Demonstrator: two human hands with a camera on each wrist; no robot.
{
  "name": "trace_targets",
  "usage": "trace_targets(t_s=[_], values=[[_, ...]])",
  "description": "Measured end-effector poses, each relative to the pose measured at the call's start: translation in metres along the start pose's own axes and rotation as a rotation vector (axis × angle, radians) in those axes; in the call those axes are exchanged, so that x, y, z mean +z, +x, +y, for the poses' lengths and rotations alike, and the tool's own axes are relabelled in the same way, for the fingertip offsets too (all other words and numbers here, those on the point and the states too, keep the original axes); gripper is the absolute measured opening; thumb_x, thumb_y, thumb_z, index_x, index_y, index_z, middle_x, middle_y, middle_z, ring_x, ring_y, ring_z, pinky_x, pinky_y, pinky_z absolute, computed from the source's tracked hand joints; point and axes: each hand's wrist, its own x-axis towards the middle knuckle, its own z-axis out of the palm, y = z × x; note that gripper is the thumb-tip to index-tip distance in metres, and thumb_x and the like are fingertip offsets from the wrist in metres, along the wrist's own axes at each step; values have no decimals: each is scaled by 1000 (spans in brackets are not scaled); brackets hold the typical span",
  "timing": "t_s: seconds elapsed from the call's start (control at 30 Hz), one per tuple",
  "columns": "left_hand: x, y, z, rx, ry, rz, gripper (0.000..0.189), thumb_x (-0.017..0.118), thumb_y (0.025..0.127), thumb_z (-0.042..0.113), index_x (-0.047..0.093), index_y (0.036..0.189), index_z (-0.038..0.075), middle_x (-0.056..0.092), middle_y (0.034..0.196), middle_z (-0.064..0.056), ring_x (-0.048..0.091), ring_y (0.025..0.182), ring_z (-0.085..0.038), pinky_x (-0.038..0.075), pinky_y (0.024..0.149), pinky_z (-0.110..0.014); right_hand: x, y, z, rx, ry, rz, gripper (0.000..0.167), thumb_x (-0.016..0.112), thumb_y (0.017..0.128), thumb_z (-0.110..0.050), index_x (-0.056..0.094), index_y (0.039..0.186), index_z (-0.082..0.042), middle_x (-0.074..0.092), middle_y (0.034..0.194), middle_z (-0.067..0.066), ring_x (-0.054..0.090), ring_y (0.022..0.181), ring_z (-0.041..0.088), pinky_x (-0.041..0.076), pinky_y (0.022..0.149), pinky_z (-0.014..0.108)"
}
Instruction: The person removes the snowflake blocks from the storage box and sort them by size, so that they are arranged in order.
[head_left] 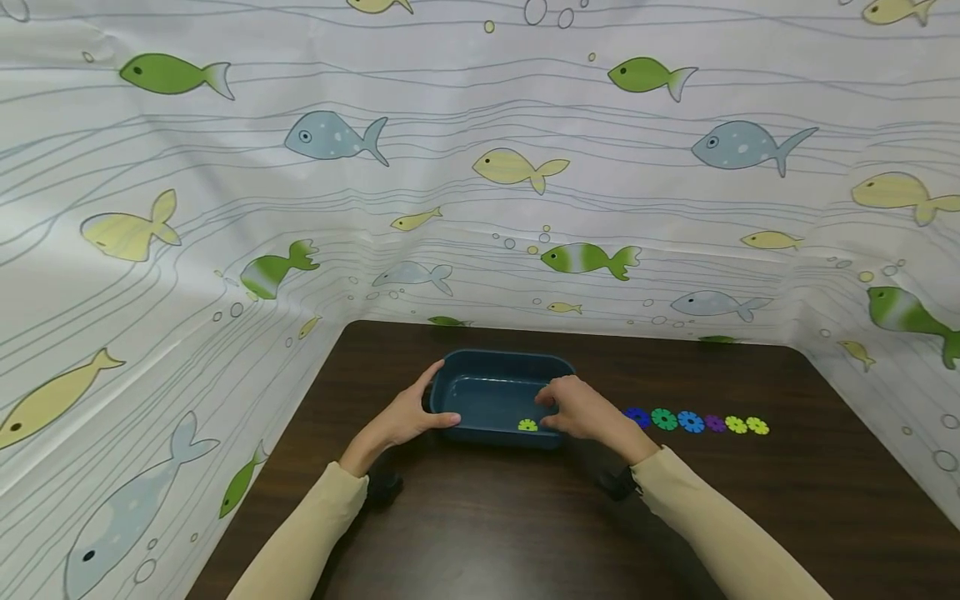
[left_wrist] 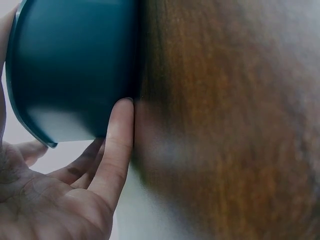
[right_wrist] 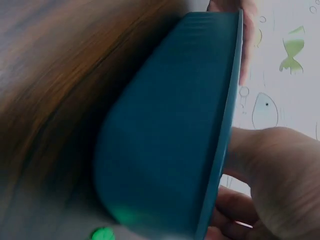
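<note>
A dark blue rectangular plastic basin [head_left: 495, 392] stands on the table. My left hand [head_left: 405, 414] holds its left end, thumb on the front rim and fingers spread toward the far corner. In the left wrist view, a finger [left_wrist: 117, 140] rests low against the basin's outer wall [left_wrist: 70, 65]. Over the right end reaches my right hand [head_left: 581, 407], its fingers bent inside the rim with a gap between thumb and forefinger. I see nothing held there; the basin wall [right_wrist: 170, 115] partly hides those fingers in the right wrist view. Beside them inside lies a yellow notched disc [head_left: 527, 425].
Right of the basin, several notched discs lie in a row: dark blue [head_left: 637, 417], green [head_left: 663, 419], light blue [head_left: 691, 422], purple [head_left: 715, 423] and yellow ones [head_left: 757, 426]. A fish-patterned sheet [head_left: 510, 208] surrounds the dark wooden table [head_left: 480, 525] at the back and sides.
</note>
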Motion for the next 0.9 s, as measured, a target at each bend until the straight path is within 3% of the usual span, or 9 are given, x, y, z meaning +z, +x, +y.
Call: trace_targets(t_s=[0.27, 0.57, 0.9], values=[[-1, 1, -1, 7, 8, 1, 123, 85, 87, 63, 11, 177, 24, 22, 181, -25, 32, 163, -54, 33, 125, -78, 6, 20, -8, -27, -30, -100, 16, 84, 94, -6, 83, 109, -1, 82, 99, 12, 76, 87, 21, 66, 78, 35], [0, 2, 0, 7, 3, 0, 121, 86, 88, 60, 12, 177, 23, 21, 182, -24, 31, 163, -54, 32, 125, -78, 12, 32, -10, 12, 9, -159, 15, 82, 93, 4, 84, 105, -4, 82, 101, 11, 76, 90, 23, 67, 82, 40], [0, 1, -1, 0, -1, 0, 123, 86, 87, 63, 12, 177, 22, 18, 183, -23, 30, 164, -55, 32, 125, -79, 17, 38, -6, 34, 45, -174, 13, 83, 94, -2, 84, 107, -3, 81, 108, 14, 77, 96, 29, 66, 83, 41]])
